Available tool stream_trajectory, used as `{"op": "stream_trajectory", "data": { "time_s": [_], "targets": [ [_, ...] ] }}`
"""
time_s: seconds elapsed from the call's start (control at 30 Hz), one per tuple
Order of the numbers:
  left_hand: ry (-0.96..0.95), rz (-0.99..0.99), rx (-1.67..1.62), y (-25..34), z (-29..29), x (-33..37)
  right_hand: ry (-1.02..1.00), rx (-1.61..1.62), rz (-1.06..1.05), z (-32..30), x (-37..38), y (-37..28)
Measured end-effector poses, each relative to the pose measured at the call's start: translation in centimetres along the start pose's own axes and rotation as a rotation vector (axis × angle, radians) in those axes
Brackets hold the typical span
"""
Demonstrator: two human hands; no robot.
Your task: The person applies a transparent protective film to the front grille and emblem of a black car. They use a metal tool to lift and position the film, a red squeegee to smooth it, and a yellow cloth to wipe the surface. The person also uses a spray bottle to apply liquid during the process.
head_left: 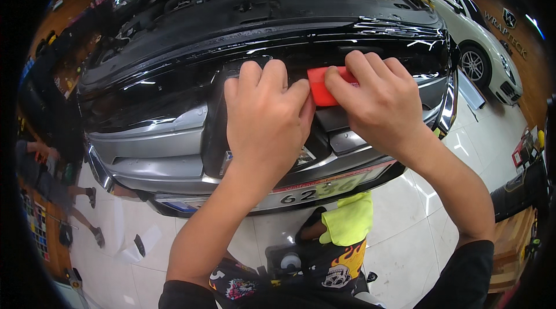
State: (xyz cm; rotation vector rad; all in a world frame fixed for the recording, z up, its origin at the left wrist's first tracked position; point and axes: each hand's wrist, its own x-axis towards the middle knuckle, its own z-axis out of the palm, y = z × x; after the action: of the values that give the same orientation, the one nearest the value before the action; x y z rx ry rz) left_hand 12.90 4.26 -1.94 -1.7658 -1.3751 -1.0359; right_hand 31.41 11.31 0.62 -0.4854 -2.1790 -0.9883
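1. At the lower edge of view, the black sleeves are cut off, and the patterned shorts between them are only partly shown.
2. By the right hand, a red block is pinched between the thumb and bent fingers; its right end is covered by them.
3. The left hand is placed just beside the block's left edge. Its fingers are bent and drawn close together, but the tips are turned away, so whether anything is pinched cannot be told.
4. The block is held near the middle of the car front, above the licence plate; any contact with the surface behind is hidden.
5. The plate is partly covered by the left forearm.
6. A yellow-green cloth is seen beside the shorts, its attachment obscured.
7. At the floor's left edge, another person is blurred and dimly lit.
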Motion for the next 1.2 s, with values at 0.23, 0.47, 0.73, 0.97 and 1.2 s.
{"op": "stream_trajectory", "data": {
  "time_s": [0.23,0.47,0.73,0.97,1.2],
  "targets": [
    [0.025,0.011,-0.037,-0.3,0.1,0.2,-0.032,-0.094,0.007,0.3,-1.4,2.0],
    [0.042,0.032,-0.019,-0.1,0.4,0.2,-0.104,-0.204,0.023,0.1,-4.9,6.9],
    [0.038,-0.001,-0.037,-0.1,0.2,0.1,-0.116,-0.115,0.085,-3.4,-7.5,4.8],
    [0.037,0.026,-0.088,0.1,0.0,0.1,-0.041,0.190,0.266,-4.1,-7.0,2.2],
    [0.022,0.017,-0.054,0.9,-0.2,0.5,0.067,0.787,0.091,-14.4,-6.3,-5.1]
  ]
}}
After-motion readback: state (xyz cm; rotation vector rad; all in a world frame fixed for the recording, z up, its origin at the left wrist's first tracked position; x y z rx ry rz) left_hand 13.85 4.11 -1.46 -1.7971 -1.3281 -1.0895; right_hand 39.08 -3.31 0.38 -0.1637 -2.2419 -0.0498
